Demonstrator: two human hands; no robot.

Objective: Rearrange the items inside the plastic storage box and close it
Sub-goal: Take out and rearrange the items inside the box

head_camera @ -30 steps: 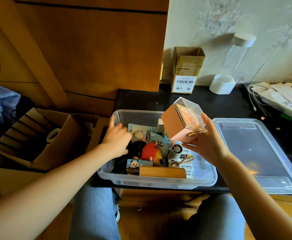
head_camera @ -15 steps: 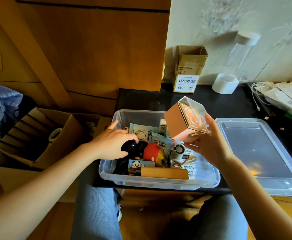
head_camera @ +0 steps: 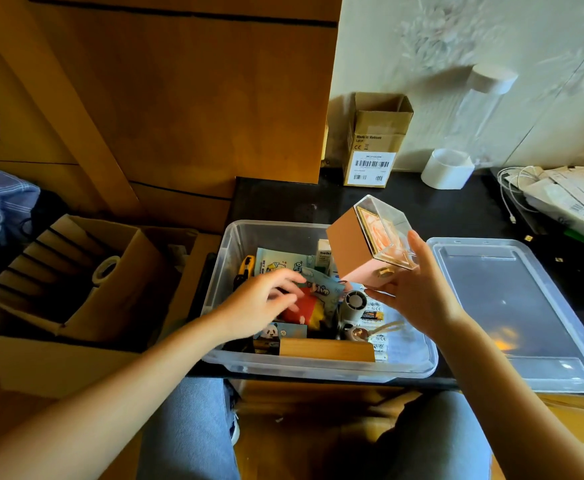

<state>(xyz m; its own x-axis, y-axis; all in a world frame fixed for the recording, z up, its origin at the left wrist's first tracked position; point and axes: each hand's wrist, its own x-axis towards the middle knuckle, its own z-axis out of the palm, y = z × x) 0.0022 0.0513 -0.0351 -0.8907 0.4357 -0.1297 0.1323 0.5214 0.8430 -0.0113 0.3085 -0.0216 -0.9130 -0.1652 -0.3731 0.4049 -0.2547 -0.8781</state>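
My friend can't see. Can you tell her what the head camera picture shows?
A person's right hand holds a pink box with a clear lid above an open plastic storage box crowded with small things, while the left hand reaches in over a red toy. The storage box's lid lies beside it on the dark table.

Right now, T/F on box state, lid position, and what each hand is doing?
1. The lid is on the storage box. False: it lies beside the box, on the person's right.
2. The right hand holds a pink box with a clear top. True.
3. The left hand rests outside the box. False: it reaches in over the items.
4. A wooden block lies along the box's near wall. True.
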